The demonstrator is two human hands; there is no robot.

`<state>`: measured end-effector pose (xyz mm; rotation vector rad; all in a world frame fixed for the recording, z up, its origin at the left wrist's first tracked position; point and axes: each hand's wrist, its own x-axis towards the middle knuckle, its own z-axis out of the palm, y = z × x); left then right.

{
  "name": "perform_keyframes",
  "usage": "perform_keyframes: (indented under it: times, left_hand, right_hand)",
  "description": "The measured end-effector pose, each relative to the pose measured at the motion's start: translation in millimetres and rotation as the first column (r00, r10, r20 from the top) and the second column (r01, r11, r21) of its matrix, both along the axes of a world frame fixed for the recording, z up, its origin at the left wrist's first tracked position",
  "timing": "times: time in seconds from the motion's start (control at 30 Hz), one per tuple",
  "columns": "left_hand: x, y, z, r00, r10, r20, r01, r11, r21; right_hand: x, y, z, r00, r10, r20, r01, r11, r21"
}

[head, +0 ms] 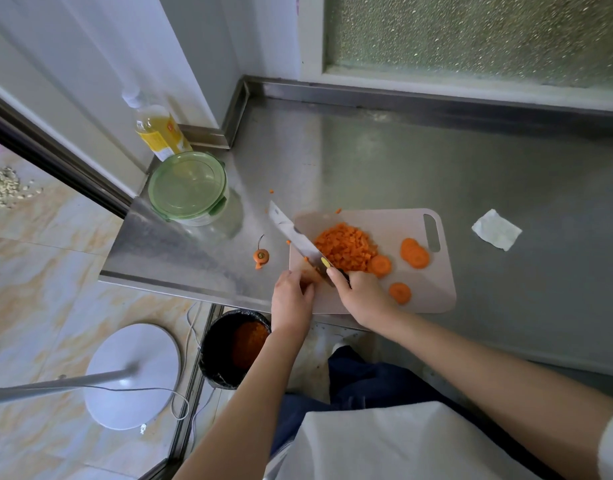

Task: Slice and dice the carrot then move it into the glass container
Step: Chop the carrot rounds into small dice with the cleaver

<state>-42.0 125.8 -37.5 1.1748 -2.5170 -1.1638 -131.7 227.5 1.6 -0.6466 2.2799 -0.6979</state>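
Observation:
A pile of diced carrot (344,247) lies on the pale cutting board (433,292). Round carrot slices (415,253) lie to its right, one more (400,292) nearer me. My right hand (362,296) grips the handle of a cleaver (293,233), whose blade points up-left over the board's left edge. My left hand (291,296) has its fingers curled over carrot pieces beside the blade at the board's near left corner. The glass container (194,195), with its green lid on, stands at the counter's left end.
A carrot top (261,255) and stray bits lie on the steel counter (436,161). An oil bottle (157,128) stands behind the container. A folded tissue (496,229) lies right of the board. Below the counter are a black bin (234,348) and a fan base (133,375).

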Motion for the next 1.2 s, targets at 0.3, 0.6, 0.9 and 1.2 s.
perform_keyframes:
  times: [0.3, 0.6, 0.9, 1.2]
  left_hand:
    - [-22, 18, 13, 0.991, -0.051, -0.121, 0.033, 0.988, -0.148]
    - [-73, 37, 20, 0.753, -0.614, 0.236, 0.633, 0.580, -0.512]
    - [-97, 37, 38, 0.586, -0.597, 0.548, 0.810, 0.415, -0.414]
    - [-108, 39, 42, 0.595, -0.592, 0.543, 0.803, 0.413, -0.430]
  right_hand:
    - [-41, 29, 30, 0.988, -0.148, -0.030, 0.143, 0.979, -0.145]
    - [-76, 60, 28, 0.938, -0.342, -0.052, 0.333, 0.934, -0.129]
    - [-77, 70, 21, 0.941, -0.337, -0.041, 0.332, 0.938, -0.097]
    - [-74, 74, 24, 0.944, -0.325, -0.051, 0.319, 0.944, -0.088]
